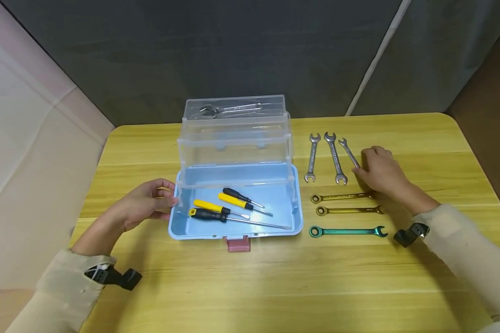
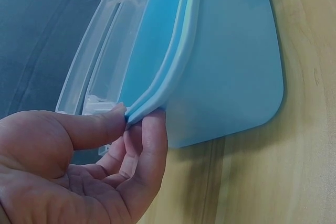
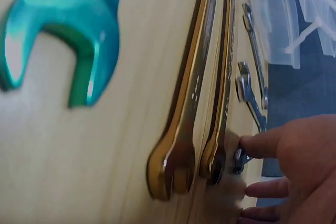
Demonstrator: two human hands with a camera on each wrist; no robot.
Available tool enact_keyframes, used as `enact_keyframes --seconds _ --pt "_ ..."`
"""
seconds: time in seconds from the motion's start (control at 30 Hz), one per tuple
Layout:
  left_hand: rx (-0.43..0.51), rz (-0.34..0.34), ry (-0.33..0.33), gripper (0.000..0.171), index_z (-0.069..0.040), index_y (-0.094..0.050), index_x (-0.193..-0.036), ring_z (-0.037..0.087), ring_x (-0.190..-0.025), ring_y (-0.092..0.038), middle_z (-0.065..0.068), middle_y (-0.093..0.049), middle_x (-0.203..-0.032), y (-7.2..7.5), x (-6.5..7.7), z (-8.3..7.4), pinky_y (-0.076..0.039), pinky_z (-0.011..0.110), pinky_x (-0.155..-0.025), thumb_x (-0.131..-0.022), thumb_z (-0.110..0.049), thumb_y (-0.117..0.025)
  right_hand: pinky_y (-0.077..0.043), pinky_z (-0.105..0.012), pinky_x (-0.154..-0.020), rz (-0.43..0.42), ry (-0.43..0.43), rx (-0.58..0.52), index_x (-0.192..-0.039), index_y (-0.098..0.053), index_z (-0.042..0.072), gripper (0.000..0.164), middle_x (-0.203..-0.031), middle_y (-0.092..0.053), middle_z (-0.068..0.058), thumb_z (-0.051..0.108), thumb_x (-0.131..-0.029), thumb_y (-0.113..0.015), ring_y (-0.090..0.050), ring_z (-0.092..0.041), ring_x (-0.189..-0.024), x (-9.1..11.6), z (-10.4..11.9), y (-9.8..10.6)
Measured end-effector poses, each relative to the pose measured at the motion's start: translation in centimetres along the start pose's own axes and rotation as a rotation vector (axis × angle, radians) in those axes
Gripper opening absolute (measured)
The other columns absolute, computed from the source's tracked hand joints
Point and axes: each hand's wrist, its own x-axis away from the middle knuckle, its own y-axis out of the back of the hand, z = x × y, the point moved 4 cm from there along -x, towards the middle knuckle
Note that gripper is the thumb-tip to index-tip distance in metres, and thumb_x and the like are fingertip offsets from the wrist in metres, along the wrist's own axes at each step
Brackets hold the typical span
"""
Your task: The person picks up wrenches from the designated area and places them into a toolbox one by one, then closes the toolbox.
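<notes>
My left hand (image 1: pixel 146 203) pinches the left rim of a light blue toolbox (image 1: pixel 173 226) between thumb and fingers; the left wrist view shows this hold on the rim (image 2: pixel 157 95) up close. At the right, my right hand (image 1: pixel 381 170) rests beside a small silver open-end wrench (image 1: pixel 349 152), its thumb at the wrench's near end. In the right wrist view that wrench's end (image 3: pixel 240 161) lies by the thumb, with a gap to the other fingers (image 3: pixel 266 188). Two more silver wrenches, one double-ended wrench (image 1: pixel 312 158) and a longer one (image 1: pixel 336 159), lie to its left.
Inside the box lie several screwdrivers (image 1: pixel 208 206) with yellow or black handles. Its clear tiered lid (image 1: pixel 233 132) stands raised, an adjustable wrench (image 1: pixel 233 109) in the top. Two gold ratchet wrenches (image 1: pixel 346 210) and a green one (image 1: pixel 346 231) lie right of the box.
</notes>
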Motion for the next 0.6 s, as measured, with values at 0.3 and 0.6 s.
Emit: enact_keyframes --seconds 0.3,0.6 --pt "-0.003 -0.001 -0.001 0.039 0.008 -0.037 -0.132 0.017 -0.087 -0.065 0.011 -0.054 -0.106 -0.1 0.1 -0.1 -0.061 0.032 -0.078 -0.102 -0.003 -0.060 -0.048 -0.051 -0.065 -0.056 -0.105 -0.042 -0.105 -0.062 -0.012 0.033 -0.098 -0.062 -0.029 0.020 -0.100 -0.063 -0.057 -0.039 -0.081 -0.2 -1.3 0.6" --pt "0.002 -0.005 0.005 0.036 0.007 -0.038 -0.130 0.017 -0.087 -0.065 0.010 -0.054 -0.104 -0.1 0.1 -0.1 -0.061 0.031 -0.078 -0.102 -0.003 -0.059 -0.037 -0.032 -0.053 0.102 -0.136 -0.085 -0.087 -0.064 -0.003 0.031 -0.071 -0.054 -0.010 0.019 -0.105 -0.051 -0.047 -0.022 -0.061 -0.7 -1.8 0.8"
